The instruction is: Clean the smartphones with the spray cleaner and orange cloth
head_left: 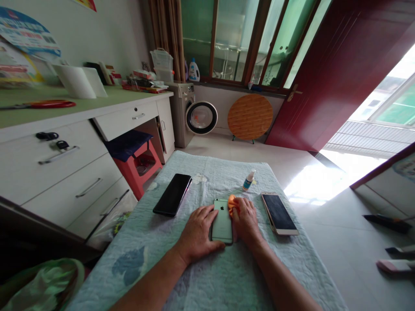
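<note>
A silver-grey smartphone lies back side up on the cloth-covered table, its apple logo showing. My left hand rests along its left edge, fingers stretched out and thumb at the bottom corner. In my right hand is a bunched orange cloth, pressed at the phone's upper right edge. To the left lies a black smartphone, screen up. A gold-framed smartphone lies at the right, also screen up. Beyond my right hand stands a small spray bottle with a white top.
A light blue quilted cloth covers the table. At the left stand a white desk and a red stool. Farther back are a washing machine with its door open and a round wooden tabletop. A lined bin stands at lower left.
</note>
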`<state>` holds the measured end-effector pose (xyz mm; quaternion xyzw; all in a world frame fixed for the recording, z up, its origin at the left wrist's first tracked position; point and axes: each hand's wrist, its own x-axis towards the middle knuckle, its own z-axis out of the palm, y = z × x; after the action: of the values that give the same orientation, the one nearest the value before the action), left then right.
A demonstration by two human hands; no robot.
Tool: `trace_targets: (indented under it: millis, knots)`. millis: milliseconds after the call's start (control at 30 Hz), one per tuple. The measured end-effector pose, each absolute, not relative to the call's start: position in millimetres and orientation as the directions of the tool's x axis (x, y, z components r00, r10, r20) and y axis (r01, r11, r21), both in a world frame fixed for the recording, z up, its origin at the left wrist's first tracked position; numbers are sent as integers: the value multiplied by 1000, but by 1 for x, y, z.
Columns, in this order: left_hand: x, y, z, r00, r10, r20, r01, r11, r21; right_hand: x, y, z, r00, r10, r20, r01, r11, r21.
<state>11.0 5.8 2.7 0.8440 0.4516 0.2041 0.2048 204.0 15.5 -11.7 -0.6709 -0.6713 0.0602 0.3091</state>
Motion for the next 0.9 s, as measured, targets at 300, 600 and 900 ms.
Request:
trace_targets:
  millis: [300, 600, 900]
  knots:
    - [11, 7, 2, 519, 830, 205, 655, -540, 529, 192, 17, -12, -179, 938, 296, 836, 303, -457]
    - [12, 2, 8, 513, 830, 220, 683, -550, 481, 186, 10, -2, -207, 935, 288, 870, 310, -383]
    - [10, 3, 9, 492, 831, 261, 720, -557, 414, 195, 13, -8, -37, 947, 319, 904, 168, -394]
